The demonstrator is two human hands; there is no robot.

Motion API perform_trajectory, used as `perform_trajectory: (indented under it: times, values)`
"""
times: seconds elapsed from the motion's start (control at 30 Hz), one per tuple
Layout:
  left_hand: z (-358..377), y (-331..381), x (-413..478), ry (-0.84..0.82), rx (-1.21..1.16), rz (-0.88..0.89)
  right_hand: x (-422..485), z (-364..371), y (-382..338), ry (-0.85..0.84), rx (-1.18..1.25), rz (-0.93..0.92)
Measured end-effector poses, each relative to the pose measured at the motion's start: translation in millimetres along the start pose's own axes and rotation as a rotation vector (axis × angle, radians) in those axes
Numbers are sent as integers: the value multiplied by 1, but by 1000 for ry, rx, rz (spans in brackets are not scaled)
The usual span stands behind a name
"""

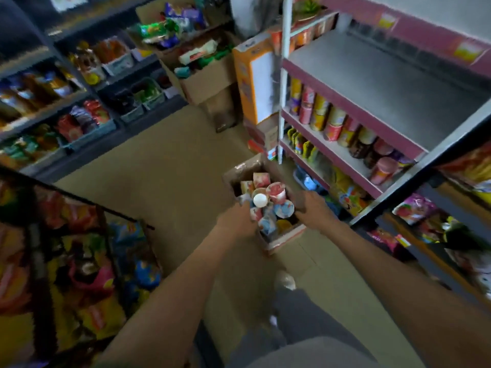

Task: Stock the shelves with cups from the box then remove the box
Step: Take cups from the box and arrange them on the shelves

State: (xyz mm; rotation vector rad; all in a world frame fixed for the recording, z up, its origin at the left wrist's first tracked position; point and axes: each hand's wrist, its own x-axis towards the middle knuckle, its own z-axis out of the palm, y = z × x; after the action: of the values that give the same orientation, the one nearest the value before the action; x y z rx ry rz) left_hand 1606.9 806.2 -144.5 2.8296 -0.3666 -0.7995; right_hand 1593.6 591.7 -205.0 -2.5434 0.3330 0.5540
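Tan floor (164, 181) runs down a shop aisle between stocked shelves, and the whole head view is soft with blur.

On the floor by the foot of the right-hand shelving sits the box (285, 239), open-topped brown cardboard with a pale front wall. It is crowded with cups (277, 193): red-and-white and blue-and-white printed sides, some upright, some tipped, one showing a round white end. Both bare arms reach down to it. The left hand (233, 219) is at the box's left rim, against the cups; its fingers are smeared and partly hidden, so I cannot tell whether they grasp anything. The right hand (312, 208) is on the right wall of the box; blur hides whether its fingers clamp it or only rest there.

Above and to the right, a wide grey shelf (372, 83) with a pink front edge stands bare. On the tier below it, cup rows (326, 120) in red, yellow and pink already stand, with darker tubs further along. A white post (282, 75) marks that unit's near corner. Just behind the post stands a tall orange carton (255, 75), and brown boxes (210, 83) of packets are stacked beyond. Dark shelving (66, 123) with snack bags lines the left side, and a bag rack (79, 261) fills the near left. A pale shoe (285, 280) and a grey trouser leg (295, 314) show below the box.
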Motion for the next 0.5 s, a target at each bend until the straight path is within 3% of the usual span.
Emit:
perform_trajectory:
  times: [0.13, 0.5]
  values:
    - [-25, 1, 85, -75, -8, 183, 45, -16, 3, 10, -54, 32]
    - [-84, -19, 257, -257, 248, 290, 160, -28, -16, 7, -79, 200]
